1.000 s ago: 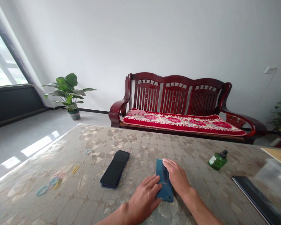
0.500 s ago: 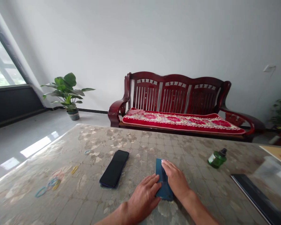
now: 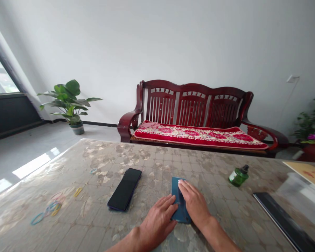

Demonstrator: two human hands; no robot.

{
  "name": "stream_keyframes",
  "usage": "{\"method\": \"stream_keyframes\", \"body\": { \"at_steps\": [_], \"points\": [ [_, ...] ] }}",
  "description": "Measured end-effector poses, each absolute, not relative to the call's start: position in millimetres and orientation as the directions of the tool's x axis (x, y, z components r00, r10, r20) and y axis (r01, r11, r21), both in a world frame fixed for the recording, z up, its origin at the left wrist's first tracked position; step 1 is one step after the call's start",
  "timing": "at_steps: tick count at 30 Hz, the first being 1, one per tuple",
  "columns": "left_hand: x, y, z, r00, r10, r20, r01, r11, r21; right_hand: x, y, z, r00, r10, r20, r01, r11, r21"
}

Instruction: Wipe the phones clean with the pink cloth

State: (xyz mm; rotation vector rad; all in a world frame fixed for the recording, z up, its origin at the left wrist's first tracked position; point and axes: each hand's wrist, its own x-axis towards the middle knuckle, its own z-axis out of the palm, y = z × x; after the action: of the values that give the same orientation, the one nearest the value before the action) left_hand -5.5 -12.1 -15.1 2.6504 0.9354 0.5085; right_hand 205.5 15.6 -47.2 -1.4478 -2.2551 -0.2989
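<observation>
View has swung slightly right over the last second, so everything sits further left in frame; dark phone [image 3: 124, 190], nearer the left edge of the table [image 3: 152, 182], and green bottle [image 3: 238, 177], off to the right, otherwise unmoved. Blue phone [image 3: 180, 207] lies back up, well in from the table's far edge. Left hand [image 3: 157, 217]: narrow grip on the phone's left side, unchanged. Right hand [image 3: 195, 200]: fingers laid along its right side; fingertips perhaps slightly further from its far end. Whether this grip holds anything, cannot tell. Judgement: left steadies, right works the surface; little progress visible.
</observation>
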Motion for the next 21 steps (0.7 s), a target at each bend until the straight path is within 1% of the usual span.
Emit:
{"method": "stream_keyframes", "body": {
  "at_steps": [7, 21],
  "points": [
    [-5.2, -12.3, -13.6, 0.723, 0.648, 0.239, 0.547, -0.748, 0.375, 206.2, 15.9, -34.3, -0.372, 0.793, 0.483, 0.905, 0.425, 0.0],
    [-6.1, -11.8, -16.9, 0.725, 0.649, 0.229, 0.552, -0.747, 0.371, 204.1, 14.5, -33.0, -0.343, 0.824, 0.451, 0.905, 0.419, -0.078]
  ]
}}
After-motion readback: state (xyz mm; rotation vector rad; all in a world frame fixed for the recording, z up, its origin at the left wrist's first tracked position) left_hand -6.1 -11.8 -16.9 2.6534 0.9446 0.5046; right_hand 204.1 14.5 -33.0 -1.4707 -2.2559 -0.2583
